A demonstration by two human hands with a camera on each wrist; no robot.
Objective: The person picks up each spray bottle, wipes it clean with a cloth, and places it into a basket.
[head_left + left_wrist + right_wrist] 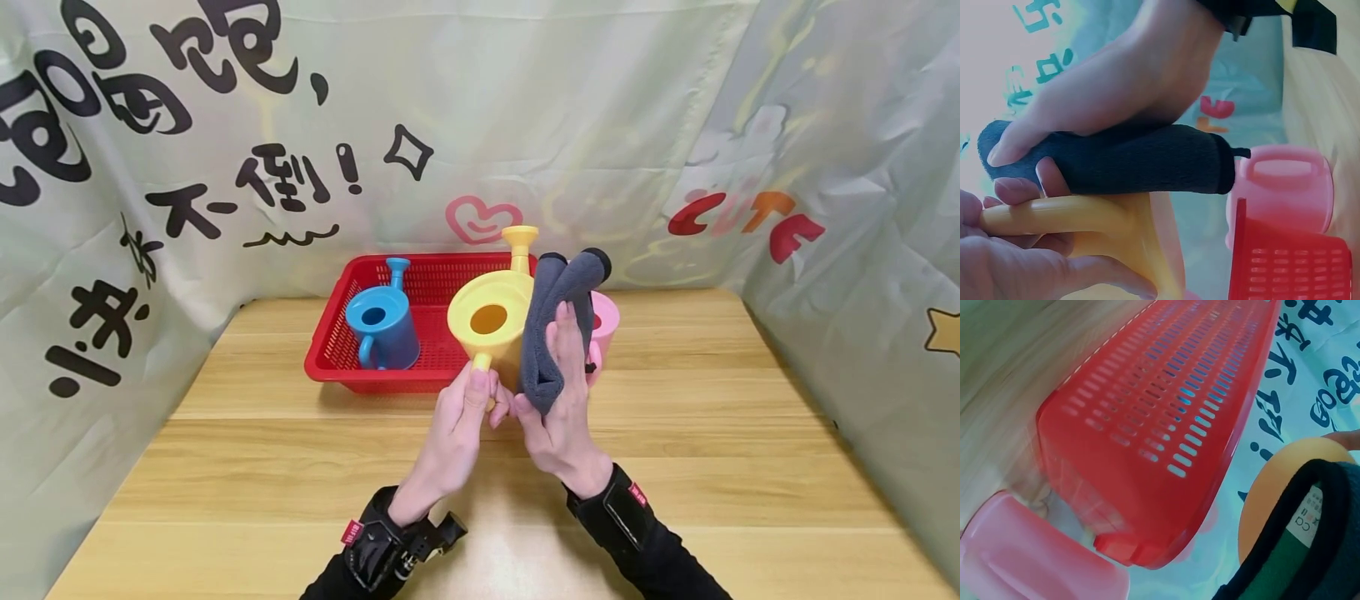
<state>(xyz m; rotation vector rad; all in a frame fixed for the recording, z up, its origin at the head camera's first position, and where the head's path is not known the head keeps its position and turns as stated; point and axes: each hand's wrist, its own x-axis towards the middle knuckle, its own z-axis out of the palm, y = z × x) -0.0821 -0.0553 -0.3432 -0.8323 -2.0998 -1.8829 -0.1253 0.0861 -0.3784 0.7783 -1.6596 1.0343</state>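
Note:
A yellow watering can (491, 304) is held up in front of the red basket, its spout pointing up and back. My left hand (453, 429) grips its handle, thumb on top; in the left wrist view the fingers curl round the yellow handle (1054, 214). My right hand (566, 408) presses a folded dark grey cloth (551, 333) against the can's right side, fingers straight. The cloth (1329, 531) shows a white label in the right wrist view, where the can's body (1272, 481) lies behind it. The cloth hides part of the can.
A red basket (337, 375) stands at the back of the wooden table (675, 417), with a blue watering can (393, 333) in its left part. Partly behind the cloth, a pink watering can (606, 318) stands right of the basket. Printed fabric hangs behind and on both sides.

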